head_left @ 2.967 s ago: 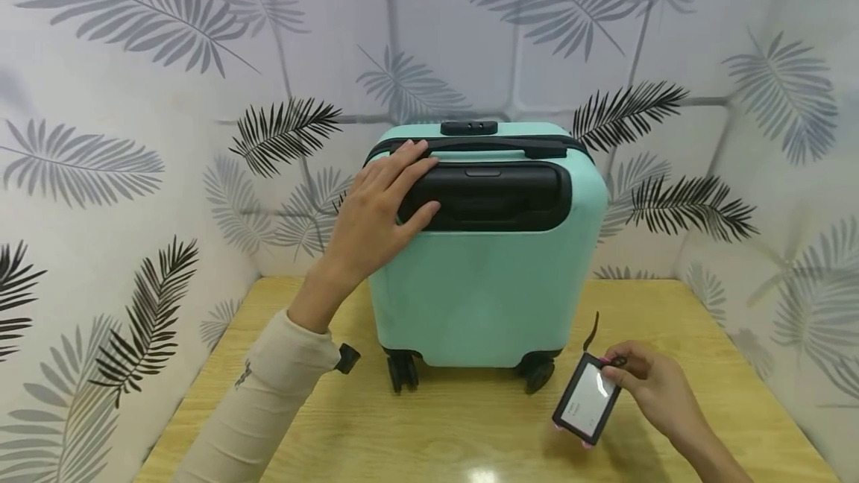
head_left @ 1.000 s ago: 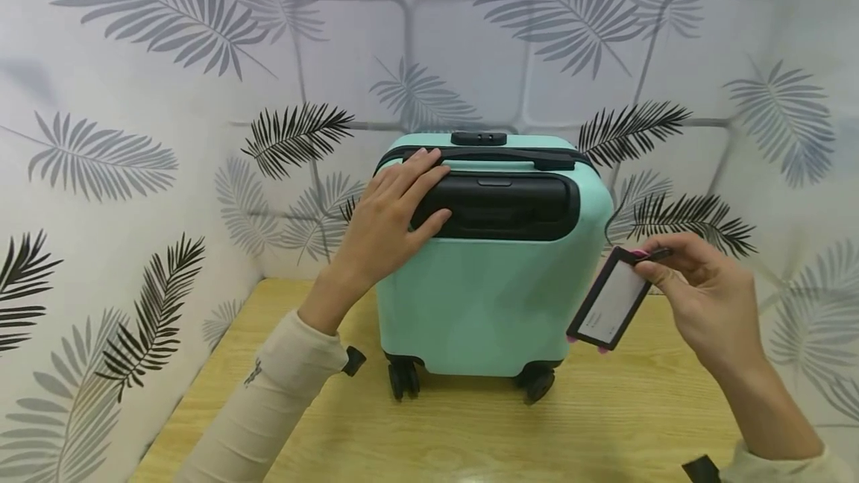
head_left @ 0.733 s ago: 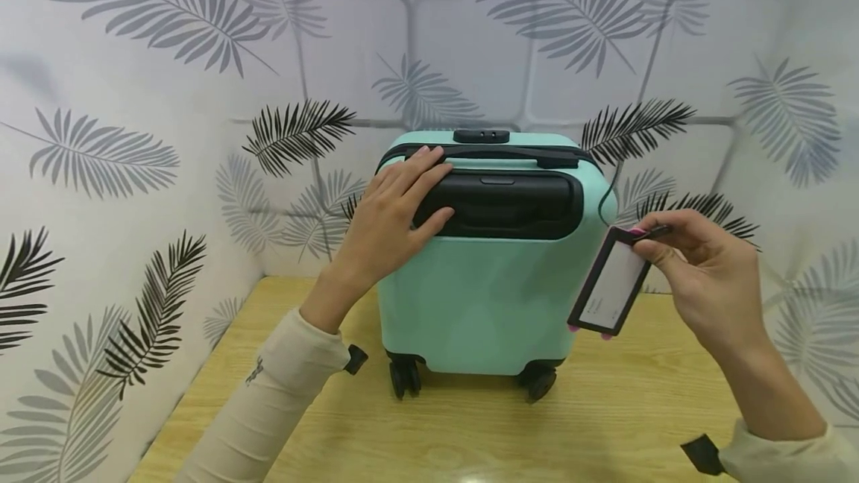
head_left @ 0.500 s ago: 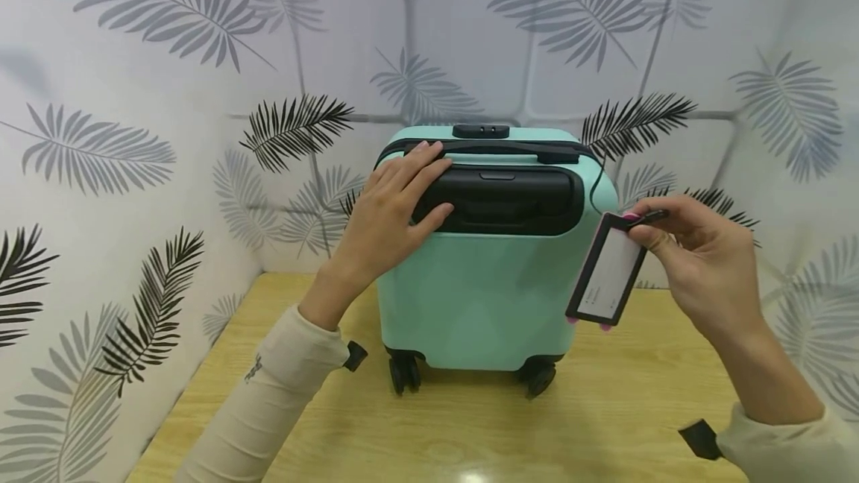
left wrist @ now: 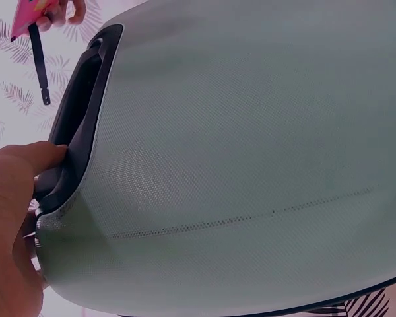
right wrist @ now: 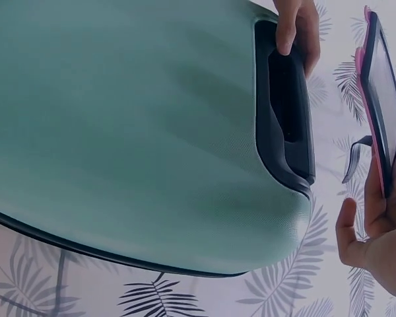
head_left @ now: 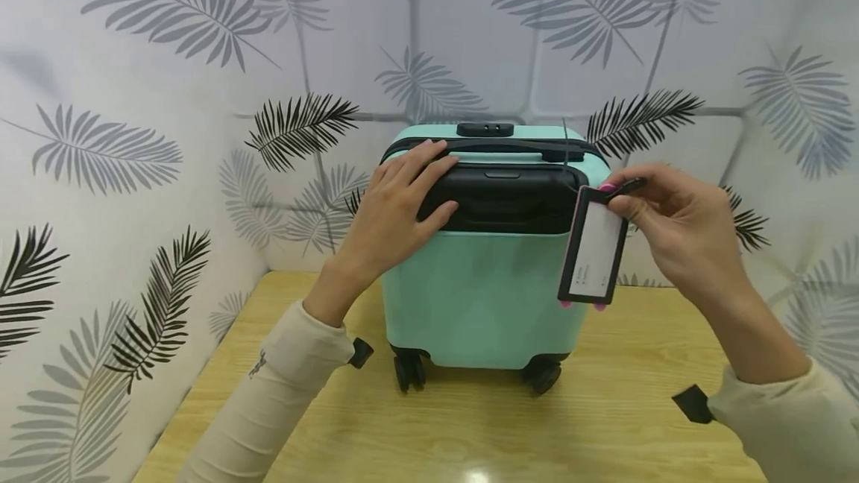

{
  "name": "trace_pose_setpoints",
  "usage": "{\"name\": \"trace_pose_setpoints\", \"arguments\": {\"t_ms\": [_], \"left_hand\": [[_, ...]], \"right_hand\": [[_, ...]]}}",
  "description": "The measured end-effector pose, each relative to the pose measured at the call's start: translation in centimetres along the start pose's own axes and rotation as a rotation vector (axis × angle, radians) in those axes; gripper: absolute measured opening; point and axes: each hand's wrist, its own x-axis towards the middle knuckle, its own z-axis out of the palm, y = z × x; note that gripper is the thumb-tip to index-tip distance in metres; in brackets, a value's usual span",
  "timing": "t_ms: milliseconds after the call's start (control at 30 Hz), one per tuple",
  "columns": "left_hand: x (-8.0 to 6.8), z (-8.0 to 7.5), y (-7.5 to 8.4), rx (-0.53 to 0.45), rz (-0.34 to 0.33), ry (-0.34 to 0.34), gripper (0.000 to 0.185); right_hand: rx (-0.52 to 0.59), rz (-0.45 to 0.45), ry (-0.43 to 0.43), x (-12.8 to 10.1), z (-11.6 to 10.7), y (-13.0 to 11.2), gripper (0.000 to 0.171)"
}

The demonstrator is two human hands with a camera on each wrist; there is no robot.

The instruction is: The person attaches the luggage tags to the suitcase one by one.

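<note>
The mint suitcase (head_left: 493, 274) stands upright on its wheels on the worktop (head_left: 470, 431). My left hand (head_left: 392, 211) rests flat, fingers straight, on its black handle recess (head_left: 503, 200). My right hand (head_left: 671, 226) pinches the luggage tag (head_left: 593, 248) beside its upper right corner.

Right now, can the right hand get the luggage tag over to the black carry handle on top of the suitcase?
Probably yes. The right hand pinches the luggage tag beside the suitcase, near the end of the carry handle. The left hand rests at the far end, so nothing blocks it.
</note>
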Motion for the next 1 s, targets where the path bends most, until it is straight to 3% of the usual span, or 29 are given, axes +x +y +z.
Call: {"name": "trace_pose_setpoints", "arguments": {"t_ms": [333,500,633,800,1000], "left_hand": [[0.4,-0.5,0.4,-0.060,-0.026,-0.013,0.052],[1.6,-0.8,1.2,-0.133,-0.014,0.065,0.042],[2.9,-0.7,2.5,-0.248,-0.007,0.131,0.030],[4.4,-0.8,3.6,-0.388,-0.035,0.090,0.028],[5.7,-0.8,3.5,-0.461,0.003,0.060,0.031]], "right_hand": [[0.021,0.008,-0.078,1.7,0.4,-0.5,0.017],[0.047,0.016,-0.118,2.2,0.7,-0.9,0.017],[0.025,-0.002,-0.144,2.6,1.0,-1.3,0.016],[0.017,0.019,-0.193,3.4,1.5,-1.6,0.014],[0.054,0.049,-0.245,4.6,1.6,-1.4,0.013]]}}
